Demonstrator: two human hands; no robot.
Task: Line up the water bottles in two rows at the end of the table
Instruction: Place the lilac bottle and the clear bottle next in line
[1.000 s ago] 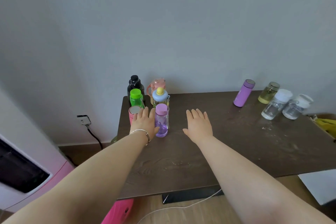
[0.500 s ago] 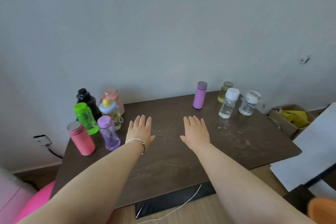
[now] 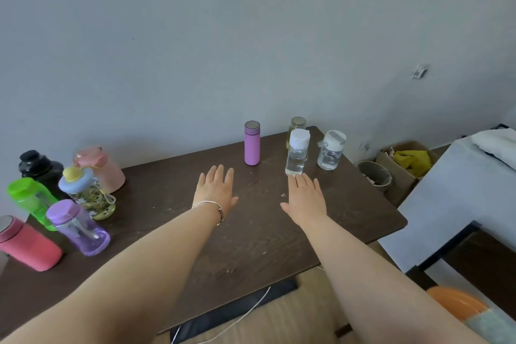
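Note:
At the left end of the dark table stand several bottles in two rows: black, green, pink flask, pale pink, blue-capped and purple clear. At the right end stand a purple flask, a yellowish bottle, a clear white-capped bottle and a clear jug-like bottle. My left hand hovers flat and empty near the purple flask. My right hand is flat, fingertips just short of the white-capped bottle.
A grey wall runs behind the table. Right of the table are a small bin, a cardboard box holding something yellow, and a white surface. A cable lies on the floor below.
The view has swung right, so the lined-up bottles slid to the left edge. Both hands have moved from the left group toward the bottles at the right end.

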